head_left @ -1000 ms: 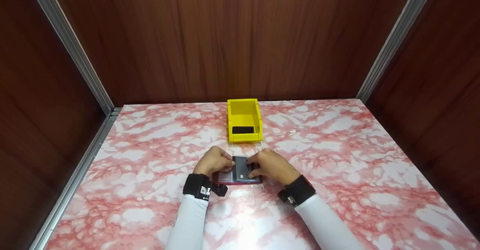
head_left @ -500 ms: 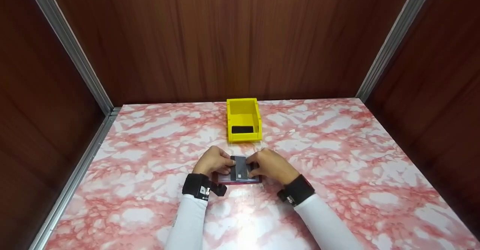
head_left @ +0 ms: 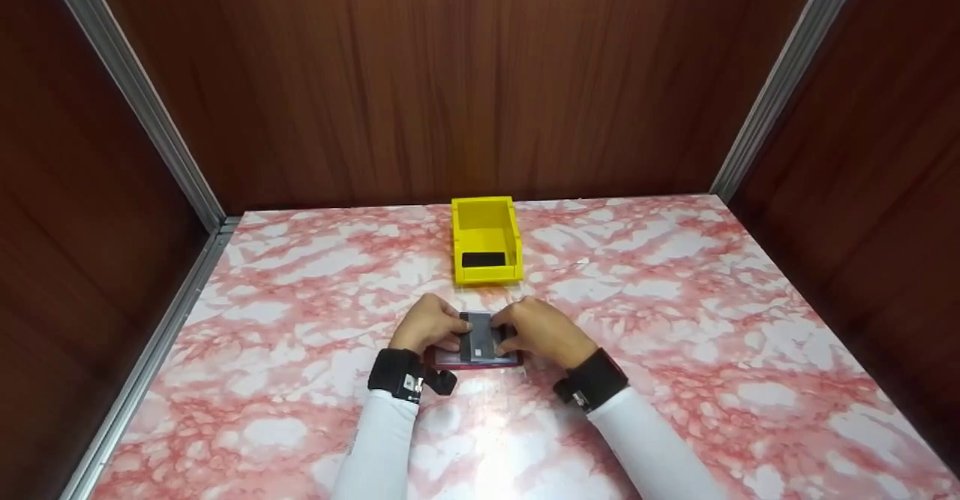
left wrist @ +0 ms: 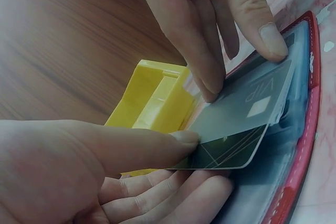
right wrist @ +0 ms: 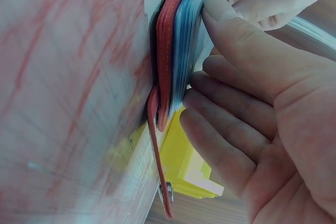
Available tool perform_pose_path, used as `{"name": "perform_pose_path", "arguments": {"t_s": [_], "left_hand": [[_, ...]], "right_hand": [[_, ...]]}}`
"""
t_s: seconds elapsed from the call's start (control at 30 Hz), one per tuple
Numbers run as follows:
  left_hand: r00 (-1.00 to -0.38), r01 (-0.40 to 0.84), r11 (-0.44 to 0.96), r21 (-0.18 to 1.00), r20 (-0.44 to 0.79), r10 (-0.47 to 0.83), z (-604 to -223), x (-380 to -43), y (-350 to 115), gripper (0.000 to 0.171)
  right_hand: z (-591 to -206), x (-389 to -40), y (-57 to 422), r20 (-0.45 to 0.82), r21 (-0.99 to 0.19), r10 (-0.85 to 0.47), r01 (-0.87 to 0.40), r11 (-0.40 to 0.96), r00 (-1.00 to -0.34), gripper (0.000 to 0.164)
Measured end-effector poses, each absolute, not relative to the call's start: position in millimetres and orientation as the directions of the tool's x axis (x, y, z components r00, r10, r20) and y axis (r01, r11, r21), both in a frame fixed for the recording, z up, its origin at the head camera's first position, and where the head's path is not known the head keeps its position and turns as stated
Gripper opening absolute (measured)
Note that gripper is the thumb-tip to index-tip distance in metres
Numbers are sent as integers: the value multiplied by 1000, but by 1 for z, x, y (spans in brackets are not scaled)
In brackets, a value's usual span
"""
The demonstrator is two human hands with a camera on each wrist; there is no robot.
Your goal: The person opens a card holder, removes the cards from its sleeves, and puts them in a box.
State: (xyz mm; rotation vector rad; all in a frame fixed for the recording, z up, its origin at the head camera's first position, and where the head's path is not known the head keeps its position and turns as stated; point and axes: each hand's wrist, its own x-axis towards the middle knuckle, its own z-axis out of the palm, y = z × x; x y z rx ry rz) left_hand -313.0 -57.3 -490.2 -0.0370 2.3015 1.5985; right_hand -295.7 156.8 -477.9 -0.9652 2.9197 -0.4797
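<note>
A red card holder with white stitching and a stack of clear sleeves lies open on the table. A dark plastic card is partly inside a frosted clear sleeve; "VIP" and a pale square show through it. My left hand pinches the bare end of the card, thumb on top and fingers beneath. My right hand holds the sleeve, its thumb on the edge near the stitched border and a fingertip at the far edge. In the right wrist view, the holder's strap hangs out with a metal snap.
Just beyond the hands stands a yellow bin with a black rectangular piece at its front. The pink-and-white marbled table is enclosed by wooden panels at the back and sides.
</note>
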Motion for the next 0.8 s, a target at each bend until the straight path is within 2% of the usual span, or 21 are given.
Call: {"name": "perform_pose_path", "arguments": {"t_s": [0.5, 0.8], "left_hand": [[-942, -221, 363, 905, -294, 162, -491, -313, -55, 14], [-941, -226, 325, 918, -292, 173, -490, -312, -55, 11]], "right_hand": [[-475, -295, 157, 65, -301, -639, -626, 720, -766, 26], [-476, -294, 156, 89, -259, -623, -622, 739, -777, 25]]}}
